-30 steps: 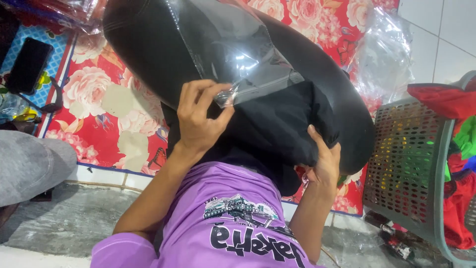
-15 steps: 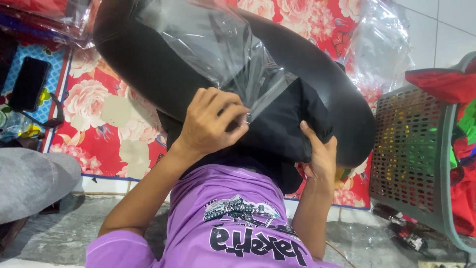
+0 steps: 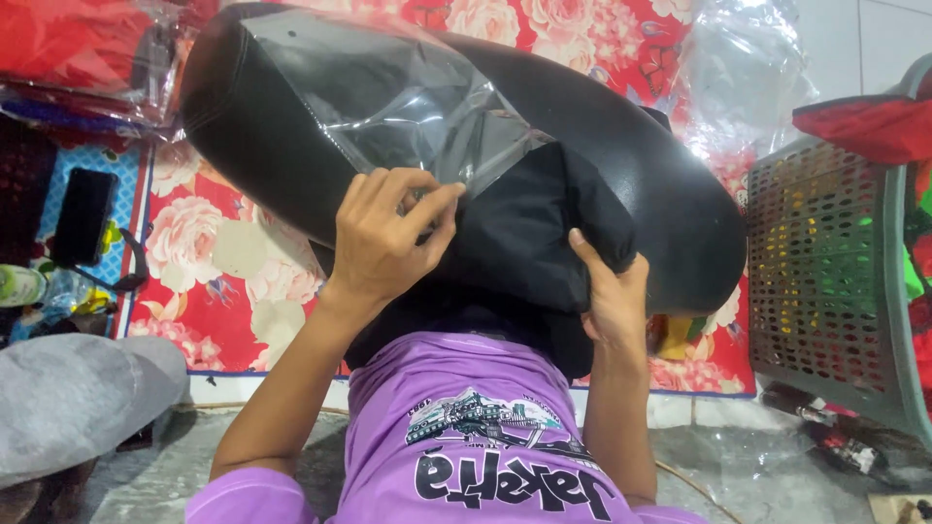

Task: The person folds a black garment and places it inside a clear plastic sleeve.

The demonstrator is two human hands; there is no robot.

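- We count one long black padded seat of smooth leather-like material (image 3: 621, 184), one sheet of clear crinkled plastic wrap (image 3: 388, 97) over its left end, and one piece of black cloth (image 3: 524, 228) bunched against its near side.
- The seat lies slantwise across the middle of the view, over our lap and above one red mat printed with pale roses (image 3: 223, 262).
- We also count one grey perforated plastic basket (image 3: 825, 262) at the right, one dark flat phone (image 3: 83, 213) at the left, and one grey rounded cushion (image 3: 78, 398) at the lower left.
- Our left hand (image 3: 388, 238) comes up from a bent forearm, knuckles toward the camera, fingers curled; its grip is closed, thumb and forefinger pinching the edge of the plastic wrap where it meets the cloth.
- Our right hand (image 3: 607, 286) rises on a nearly upright forearm, palm pressed flat against the right edge of the black cloth with fingers extended; we cannot tell whether it clasps the cloth or only pushes on it.
- Against the picture half a second earlier, the left hand sits in much the same spot but its fingers have drawn tighter on the wrap, and the right hand has kept its place on the cloth.
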